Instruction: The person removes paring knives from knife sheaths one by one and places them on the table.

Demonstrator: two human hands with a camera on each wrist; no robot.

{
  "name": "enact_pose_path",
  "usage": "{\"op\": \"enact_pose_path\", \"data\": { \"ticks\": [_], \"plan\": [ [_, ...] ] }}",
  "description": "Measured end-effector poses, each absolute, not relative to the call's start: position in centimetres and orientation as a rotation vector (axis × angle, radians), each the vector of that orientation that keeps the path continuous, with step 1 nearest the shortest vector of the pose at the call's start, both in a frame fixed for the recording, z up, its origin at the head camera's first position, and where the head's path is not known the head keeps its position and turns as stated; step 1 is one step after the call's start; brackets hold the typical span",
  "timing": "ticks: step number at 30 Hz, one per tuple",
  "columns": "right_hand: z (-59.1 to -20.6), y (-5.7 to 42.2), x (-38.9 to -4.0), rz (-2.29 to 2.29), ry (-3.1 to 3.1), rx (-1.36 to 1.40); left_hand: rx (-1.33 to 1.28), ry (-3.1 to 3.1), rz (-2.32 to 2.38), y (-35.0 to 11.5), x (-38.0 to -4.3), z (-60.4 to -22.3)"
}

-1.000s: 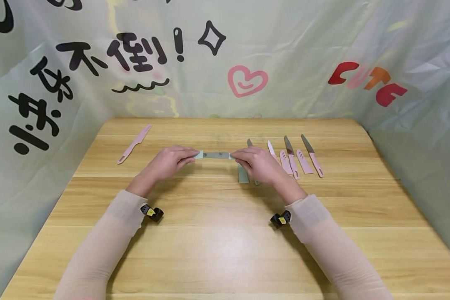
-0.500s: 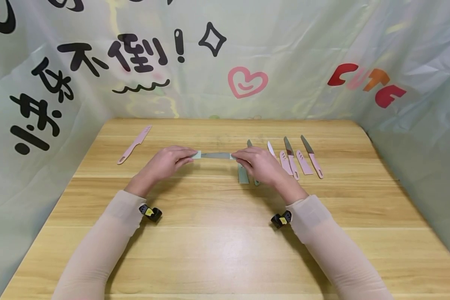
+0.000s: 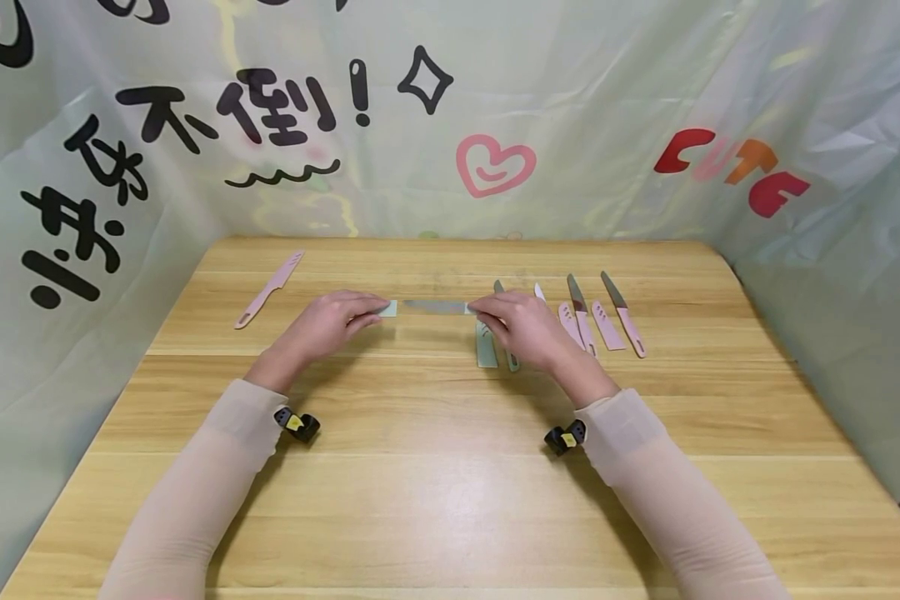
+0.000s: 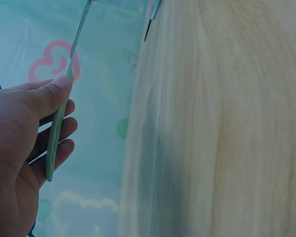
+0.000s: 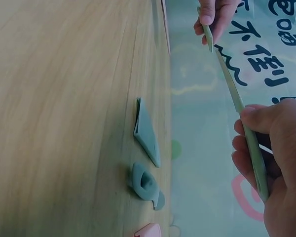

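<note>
My left hand point(image 3: 337, 323) pinches a light green blade sheath point(image 4: 57, 123) between thumb and fingers. My right hand point(image 3: 523, 329) grips the green handle point(image 5: 256, 158) of a knife, whose bare grey blade point(image 3: 435, 307) points left. In the head view, a narrow gap separates the blade's tip from the sheath's end. Both are raised above the table. Below and beside the right hand lie another green sheath point(image 3: 487, 347) and a green-handled knife point(image 3: 512, 362), partly hidden by that hand.
Right of the right hand lie pink-handled knives point(image 3: 630, 329) with bare blades and pink sheaths point(image 3: 607, 325). At the back left of the wooden table point(image 3: 420, 500) is a sheathed pink knife point(image 3: 268, 289). A printed curtain point(image 3: 570, 100) stands behind the table.
The hands have drawn slightly apart. The blade, at first with its tip inside the green sheath, is now fully out of it.
</note>
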State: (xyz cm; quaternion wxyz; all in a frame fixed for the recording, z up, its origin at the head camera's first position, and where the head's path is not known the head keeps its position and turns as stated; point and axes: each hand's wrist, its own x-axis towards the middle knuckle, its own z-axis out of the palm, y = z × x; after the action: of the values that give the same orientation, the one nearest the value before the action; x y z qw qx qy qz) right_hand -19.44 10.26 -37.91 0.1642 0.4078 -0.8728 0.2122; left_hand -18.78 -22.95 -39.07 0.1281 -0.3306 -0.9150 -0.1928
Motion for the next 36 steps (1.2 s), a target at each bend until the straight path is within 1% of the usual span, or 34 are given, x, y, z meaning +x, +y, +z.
{"op": "enact_pose_path", "data": {
  "ticks": [17, 25, 36],
  "plan": [
    [-37.4, 8.4, -19.3, 0.563, -2.695, 0.865, -1.007, -2.653, -0.557, -22.0, -18.8, -39.1],
    [-37.3, 7.4, -19.0, 0.536, -2.825, 0.684, -1.045, -2.662, -0.538, -21.2, -18.9, -39.3],
    [-37.7, 5.9, -19.1, 0.477, -2.893, 0.565, -1.063, -2.704, -0.513, -20.4, -19.2, -39.4]
  ]
}}
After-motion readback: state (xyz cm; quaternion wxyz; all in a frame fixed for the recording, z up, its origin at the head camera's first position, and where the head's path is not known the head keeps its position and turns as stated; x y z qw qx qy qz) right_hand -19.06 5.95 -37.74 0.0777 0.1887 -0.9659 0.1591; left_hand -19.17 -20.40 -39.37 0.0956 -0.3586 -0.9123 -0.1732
